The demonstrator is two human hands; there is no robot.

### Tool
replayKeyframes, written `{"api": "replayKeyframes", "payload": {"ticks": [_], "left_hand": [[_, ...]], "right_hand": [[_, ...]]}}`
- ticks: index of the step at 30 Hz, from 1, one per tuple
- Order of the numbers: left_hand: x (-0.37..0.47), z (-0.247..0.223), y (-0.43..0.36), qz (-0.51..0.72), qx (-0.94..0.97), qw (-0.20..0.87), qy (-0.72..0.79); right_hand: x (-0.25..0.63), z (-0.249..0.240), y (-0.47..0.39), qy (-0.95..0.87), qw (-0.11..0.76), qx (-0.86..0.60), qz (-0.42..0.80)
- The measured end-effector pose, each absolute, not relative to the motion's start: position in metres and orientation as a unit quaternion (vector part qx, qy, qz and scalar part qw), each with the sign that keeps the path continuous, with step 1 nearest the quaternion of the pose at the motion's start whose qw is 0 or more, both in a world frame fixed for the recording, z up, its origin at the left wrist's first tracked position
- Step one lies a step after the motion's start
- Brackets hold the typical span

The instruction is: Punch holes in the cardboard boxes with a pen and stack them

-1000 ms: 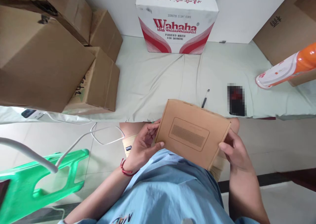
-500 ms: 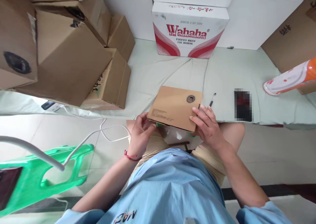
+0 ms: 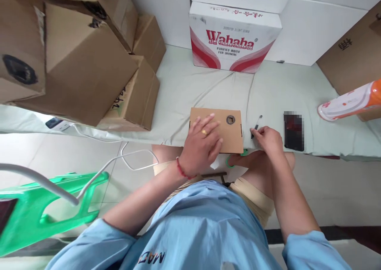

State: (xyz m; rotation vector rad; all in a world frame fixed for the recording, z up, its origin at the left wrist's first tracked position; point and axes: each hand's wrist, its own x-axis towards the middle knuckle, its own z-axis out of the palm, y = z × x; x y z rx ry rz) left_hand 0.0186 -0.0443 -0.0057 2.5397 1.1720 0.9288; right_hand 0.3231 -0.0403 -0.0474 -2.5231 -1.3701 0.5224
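Observation:
A small flat brown cardboard box (image 3: pixel 231 137) lies at the front edge of the cloth-covered table, with a dark ring-shaped mark near its far right corner. Across the left part of its top rests my left hand (image 3: pixel 200 146), palm down with fingers stretched out; a gold-coloured ring is on one finger. To the right of the box, a slim pen (image 3: pixel 256 128) with a dark lower part and a clear upper part lies on the cloth. The fingertips of my right hand (image 3: pixel 270 141) pinch its near end.
A phone-like dark object (image 3: pixel 293 133), partly blurred out, lies right of my right hand. An orange-and-white cylinder (image 3: pixel 347 101) is farther right. A Wahaha water carton (image 3: pixel 233 39) stands at the back, stacked brown boxes (image 3: pixel 131 99) at the left. A green stool (image 3: pixel 32 218) and white cable (image 3: pixel 102 172) are lower left.
The box has gone from tilted in both hands to lying flat. My left hand has moved from its left edge onto its top. My right hand has left the box and taken the pen.

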Motion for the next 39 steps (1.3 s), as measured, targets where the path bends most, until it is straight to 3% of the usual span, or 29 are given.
{"api": "replayKeyframes", "payload": {"ticks": [3,6,8,11,13,18,25,39], "left_hand": [[0.034,-0.012,-0.027,0.19,0.875,0.12,0.429],[0.037,-0.018,-0.023,0.147,0.88,0.116,0.436],[0.036,-0.02,-0.026,0.154,0.882,0.105,0.434],[0.034,-0.021,-0.031,0.167,0.885,0.083,0.426],[0.035,-0.02,-0.032,0.171,0.885,0.073,0.427],[0.036,-0.019,-0.029,0.168,0.885,0.074,0.428],[0.036,-0.016,-0.025,0.175,0.882,0.102,0.425],[0.035,-0.011,-0.023,0.19,0.881,0.131,0.413]], "right_hand": [[0.323,-0.045,-0.03,-0.446,0.165,-0.85,0.226],[0.325,-0.039,-0.033,-0.421,0.214,-0.85,0.235],[0.323,-0.031,-0.038,-0.37,0.339,-0.83,0.242],[0.306,-0.015,-0.043,-0.282,0.602,-0.691,0.284],[0.286,-0.006,-0.042,-0.287,0.67,-0.607,0.316],[0.236,-0.007,-0.029,-0.414,0.595,-0.576,0.378],[0.213,-0.021,-0.01,-0.448,0.594,-0.621,0.248],[0.211,-0.014,-0.01,-0.484,0.516,-0.675,0.21]]}}
